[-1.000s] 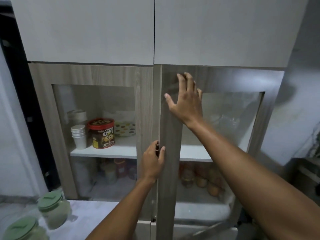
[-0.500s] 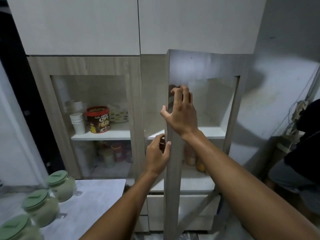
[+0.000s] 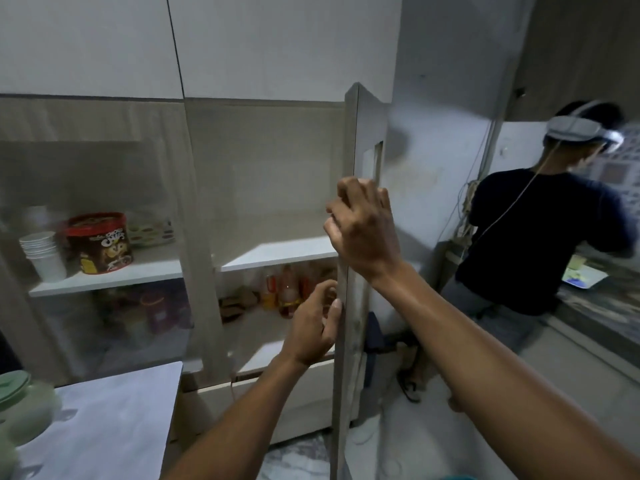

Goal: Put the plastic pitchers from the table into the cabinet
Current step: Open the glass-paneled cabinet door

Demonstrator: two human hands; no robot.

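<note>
The wooden cabinet's right door (image 3: 350,140) stands swung wide, edge-on to me. My right hand (image 3: 363,230) grips its edge at mid height. Lower down, my left hand (image 3: 311,329) holds the same edge near the handle. Behind the door the bare white upper shelf (image 3: 280,252) shows, with bottles on the shelf below. A plastic pitcher (image 3: 24,407) with a green lid sits on the white table (image 3: 104,420) at the bottom left, partly cut off by the frame.
The left cabinet door (image 3: 104,202) is closed; behind its glass are a red cereal tin (image 3: 98,242) and stacked white cups (image 3: 43,254). A person in a dark shirt (image 3: 540,237) stands at a counter to the right, close to the door's swing.
The right door has swung from closed to wide open, both my hands moving with its edge. My view has turned right, bringing the other person into sight.
</note>
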